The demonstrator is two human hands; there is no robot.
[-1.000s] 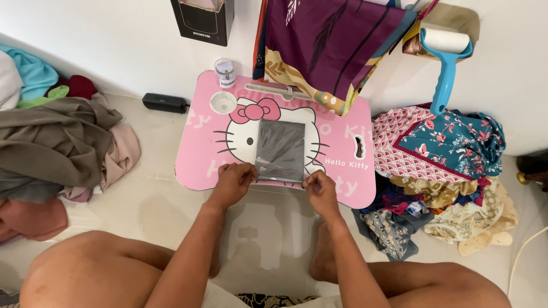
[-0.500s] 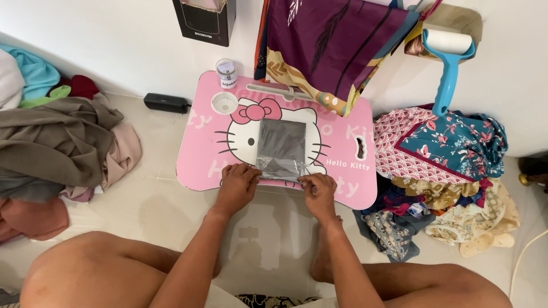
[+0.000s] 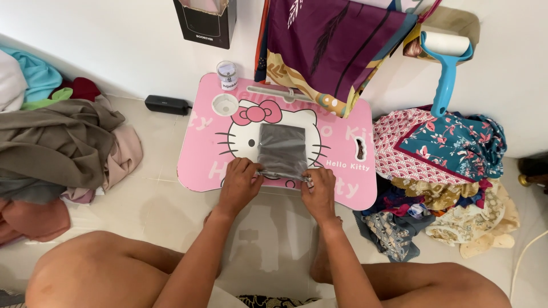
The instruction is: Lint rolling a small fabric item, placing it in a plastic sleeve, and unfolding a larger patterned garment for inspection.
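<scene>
We see both hands at near edge of pink worktop (image 3: 200, 159). Left hand (image 3: 238, 183) pinches near-left corner of grey packet (image 3: 282, 150) in clear wrap; right hand (image 3: 318, 191) pinches near-right corner — fingers closed on wrap edge. Packet lies flat at worktop centre. Small clear jar (image 3: 227, 75) at far-left corner. Folded patterned fabrics (image 3: 451, 148) piled right, blue lint roller (image 3: 445, 63) beyond — crumpled clothes (image 3: 51, 142) left.

We are looking down at a home floor where someone is sitting cross-legged on pale tiles against a white wall. A pink cartoon-cat lap table (image 3: 342, 154) is standing before them, heaps of clothes (image 3: 51, 142) and patterned fabrics (image 3: 451, 154) are lying around, and a blue lint roller (image 3: 446, 63) is leaning nearby.
</scene>
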